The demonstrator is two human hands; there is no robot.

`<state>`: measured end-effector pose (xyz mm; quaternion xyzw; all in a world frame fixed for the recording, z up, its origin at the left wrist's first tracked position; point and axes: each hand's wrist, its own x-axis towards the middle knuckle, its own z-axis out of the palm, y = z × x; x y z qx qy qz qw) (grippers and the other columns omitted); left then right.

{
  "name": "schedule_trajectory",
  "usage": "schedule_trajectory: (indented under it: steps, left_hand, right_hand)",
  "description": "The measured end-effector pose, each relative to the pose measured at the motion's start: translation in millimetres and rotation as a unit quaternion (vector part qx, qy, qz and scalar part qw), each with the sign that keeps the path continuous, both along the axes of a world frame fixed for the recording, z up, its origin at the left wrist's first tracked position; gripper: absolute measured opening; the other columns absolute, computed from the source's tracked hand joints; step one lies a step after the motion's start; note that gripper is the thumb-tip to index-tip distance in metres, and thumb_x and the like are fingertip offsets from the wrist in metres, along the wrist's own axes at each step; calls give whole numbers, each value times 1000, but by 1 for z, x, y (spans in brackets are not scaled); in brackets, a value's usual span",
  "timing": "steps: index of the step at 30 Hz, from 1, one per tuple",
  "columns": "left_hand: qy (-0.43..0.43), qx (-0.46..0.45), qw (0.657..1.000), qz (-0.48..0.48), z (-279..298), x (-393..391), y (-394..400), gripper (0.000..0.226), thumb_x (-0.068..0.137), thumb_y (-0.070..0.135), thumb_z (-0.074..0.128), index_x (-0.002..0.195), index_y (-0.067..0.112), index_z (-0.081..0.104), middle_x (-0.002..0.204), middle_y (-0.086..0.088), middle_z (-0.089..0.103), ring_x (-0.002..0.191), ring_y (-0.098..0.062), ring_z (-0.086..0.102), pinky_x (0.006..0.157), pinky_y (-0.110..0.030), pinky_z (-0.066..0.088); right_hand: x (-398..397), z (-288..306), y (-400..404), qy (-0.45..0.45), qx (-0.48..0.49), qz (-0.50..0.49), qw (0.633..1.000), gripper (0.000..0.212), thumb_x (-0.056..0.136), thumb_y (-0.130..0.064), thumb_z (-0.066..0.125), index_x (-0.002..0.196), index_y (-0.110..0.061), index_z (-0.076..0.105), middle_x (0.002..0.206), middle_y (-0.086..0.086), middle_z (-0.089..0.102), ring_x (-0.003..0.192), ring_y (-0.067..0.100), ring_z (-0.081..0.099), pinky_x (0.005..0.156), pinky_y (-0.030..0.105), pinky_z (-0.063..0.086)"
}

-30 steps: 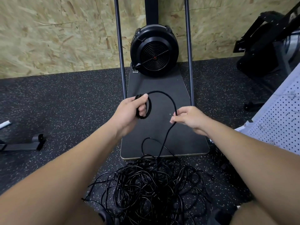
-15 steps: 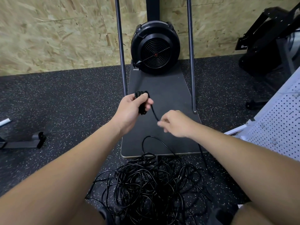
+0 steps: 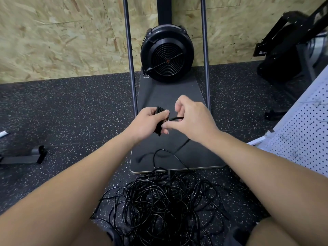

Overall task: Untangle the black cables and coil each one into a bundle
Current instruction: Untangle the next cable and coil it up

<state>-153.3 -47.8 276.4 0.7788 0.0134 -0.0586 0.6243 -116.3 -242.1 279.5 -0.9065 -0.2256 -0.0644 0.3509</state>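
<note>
A person coils a black cable over a heap of tangled cables on a speckled floor.

The left hand grips the small coil, its long axis upright. The right hand, touching it, pinches the loose strand, which trails down toward the tangle below both hands.

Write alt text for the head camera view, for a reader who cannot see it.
A person's left hand grips a small coiled bundle of black cable while the right hand pinches the strand leading into it. That strand trails down to a tangled pile of black cables on the speckled floor, in front of a black fan on a dark base plate.
</note>
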Motion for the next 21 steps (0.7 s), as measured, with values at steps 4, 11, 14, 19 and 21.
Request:
schedule_trajectory:
  steps: [4,11,14,19,21]
  left_hand:
    - [41,-10,996,-79,0,-5,1,41,111,41,62,86,8,68,76,-15,69,66,-25,57,68,-35,47]
    - [40,-135,989,-53,-13,-7,7,38,107,23,68,74,18,51,68,-4,42,61,-19,37,65,-33,33]
    - [28,-168,985,-9,-9,-6,6,35,109,23,66,77,22,55,69,-3,42,62,-17,36,65,-30,35]
    - [9,-186,981,51,-6,0,10,35,111,31,66,78,23,54,72,1,47,61,-15,38,69,-32,38]
    - [15,-192,977,93,-9,2,14,32,109,31,68,81,24,55,71,2,48,62,-15,39,70,-32,38]
  right_hand:
    - [12,3,-9,184,113,97,972,62,71,-41,102,113,-25,60,100,0,76,83,17,72,80,40,59]
    - [40,-24,-35,277,105,102,950,48,82,-12,94,121,-20,67,113,1,81,102,26,80,104,53,62]
    - [42,-43,-43,331,15,67,941,54,71,-29,96,115,-23,66,101,-1,83,90,29,75,86,47,57]
    - [49,-74,-60,371,-48,18,927,55,60,-24,92,107,-18,66,94,1,84,108,34,78,104,54,58]
    - [51,-78,-64,379,-7,13,925,52,67,-11,93,110,-12,65,94,7,84,103,32,81,103,50,60]
